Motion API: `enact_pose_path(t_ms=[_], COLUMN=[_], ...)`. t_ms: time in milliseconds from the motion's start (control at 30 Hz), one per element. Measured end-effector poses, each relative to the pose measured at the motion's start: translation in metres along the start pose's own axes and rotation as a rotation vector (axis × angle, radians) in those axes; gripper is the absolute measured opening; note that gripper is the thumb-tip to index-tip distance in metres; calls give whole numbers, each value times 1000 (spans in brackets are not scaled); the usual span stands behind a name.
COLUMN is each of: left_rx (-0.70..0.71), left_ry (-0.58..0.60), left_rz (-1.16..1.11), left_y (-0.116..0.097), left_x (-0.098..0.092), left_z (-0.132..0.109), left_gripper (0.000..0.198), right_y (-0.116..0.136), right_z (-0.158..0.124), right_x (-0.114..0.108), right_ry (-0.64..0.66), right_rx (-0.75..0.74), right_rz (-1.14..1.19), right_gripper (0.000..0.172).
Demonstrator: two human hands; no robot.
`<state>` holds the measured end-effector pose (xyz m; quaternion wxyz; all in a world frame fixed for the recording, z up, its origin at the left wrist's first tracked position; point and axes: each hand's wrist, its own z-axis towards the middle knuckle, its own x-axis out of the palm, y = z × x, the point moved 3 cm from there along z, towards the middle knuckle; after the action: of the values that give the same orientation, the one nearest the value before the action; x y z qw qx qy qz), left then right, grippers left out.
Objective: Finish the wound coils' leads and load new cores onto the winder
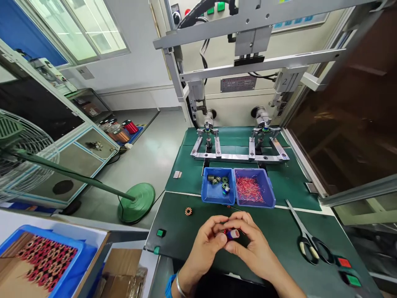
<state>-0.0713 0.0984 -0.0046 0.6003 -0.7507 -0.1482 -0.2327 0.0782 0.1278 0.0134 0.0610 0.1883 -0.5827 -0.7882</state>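
Observation:
My left hand (207, 245) and my right hand (252, 245) meet above the green mat, near its front edge. Both have closed fingers around a small purple cylinder with a pale end (233, 234). Some red shows beside it, but the fingers hide most of the piece. To the left on the mat lies a small copper-wound ring core (188, 211). Just beyond my hands stand a blue bin (214, 198) with several green cores in it and a purple bin (270, 198) full of red wire scraps (250, 189).
Scissors (305, 236) with black handles lie on the right, near red (344, 262) and green (353, 280) buttons. Behind the bins is a two-station winding machine with a metal fixture (235, 157). At lower left, a blue tray (79, 248) holds several wound cores. A fan base (136, 203) stands on the floor.

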Motion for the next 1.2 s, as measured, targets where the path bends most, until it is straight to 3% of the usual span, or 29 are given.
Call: enact_pose_path(t_ms=[100,300,400,533,700,867,933,1067,1200], left_rx=[-62,-238,-228,-196,-156,33,52,64,45], left_ry=[25,118,109,66,15,-335,-407,-371,-317], left_rz=[-127,-283,-277,-239,-108,81,61,-62,-190], left_y=[1,8,7,5,1,-15,-19,-24,-27], left_x=[5,10,11,11,10,-10,-17,-21,-14], left_z=[7,6,6,6,3,-1,-1,1,7], left_gripper=[28,29,28,32,39,39,42,40,37], right_y=[5,7,13,26,30,15,4,-19,-16], right_z=[0,4,4,0,-2,14,29,54,50], right_x=[-7,-12,-20,-29,-32,-32,-25,-8,-9], right_ry=[-58,-32,-89,-14,4,-276,-330,-292,-293], right_rx=[40,53,-41,-203,-321,-331,-334,-288,-258], right_rz=[164,299,146,-147,-364,-406,-546,-805,-796], right_gripper=[16,22,11,23,16,7,7,10,11])
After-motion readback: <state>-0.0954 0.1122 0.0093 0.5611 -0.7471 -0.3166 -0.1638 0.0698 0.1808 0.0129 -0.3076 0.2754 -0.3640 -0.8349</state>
